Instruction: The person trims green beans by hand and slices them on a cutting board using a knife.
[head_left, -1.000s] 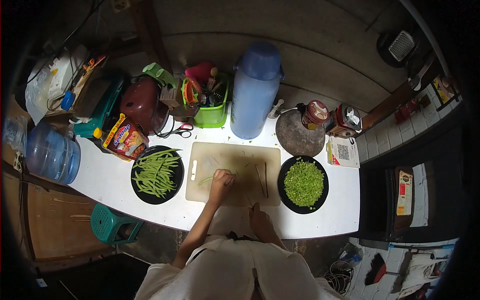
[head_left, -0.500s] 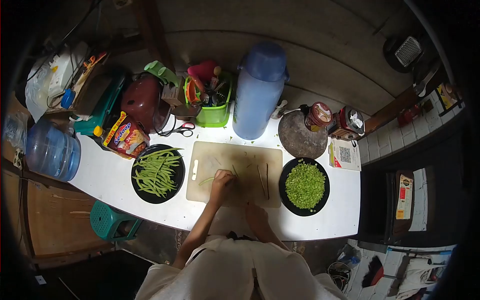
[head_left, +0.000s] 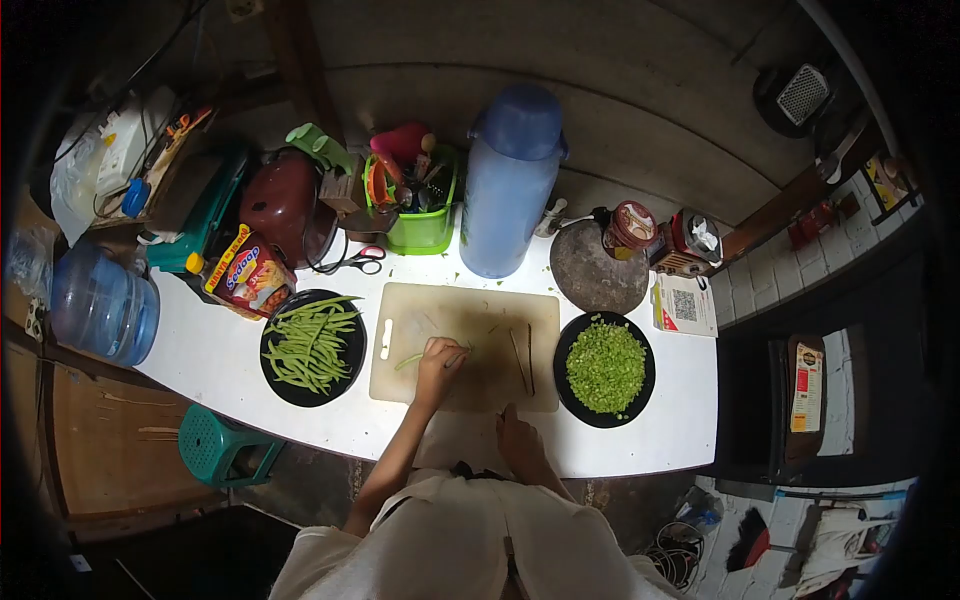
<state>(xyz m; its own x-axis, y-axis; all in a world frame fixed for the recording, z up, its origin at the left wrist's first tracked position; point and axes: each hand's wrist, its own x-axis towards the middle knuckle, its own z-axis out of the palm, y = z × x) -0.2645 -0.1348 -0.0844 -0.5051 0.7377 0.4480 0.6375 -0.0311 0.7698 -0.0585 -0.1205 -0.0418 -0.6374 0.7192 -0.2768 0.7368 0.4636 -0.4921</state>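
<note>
A pale cutting board lies on the white table. On it my left hand is closed on a green bean, whose end sticks out on the left. My right hand is closed at the board's front edge; it seems to grip a knife handle, with the blade hard to make out in the shadow. Two thin brown sticks or strips lie on the board's right half. To the left, a black plate holds whole green beans; to the right, another holds chopped green pieces.
Behind the board stand a tall blue flask, a green utensil basket and scissors. A round stone slab carries a jar. A snack packet and a water jug are at the left.
My right hand has shifted slightly left, then back right, near the board's front edge. My left hand stays over the board with the bean. The whole view sways a little.
</note>
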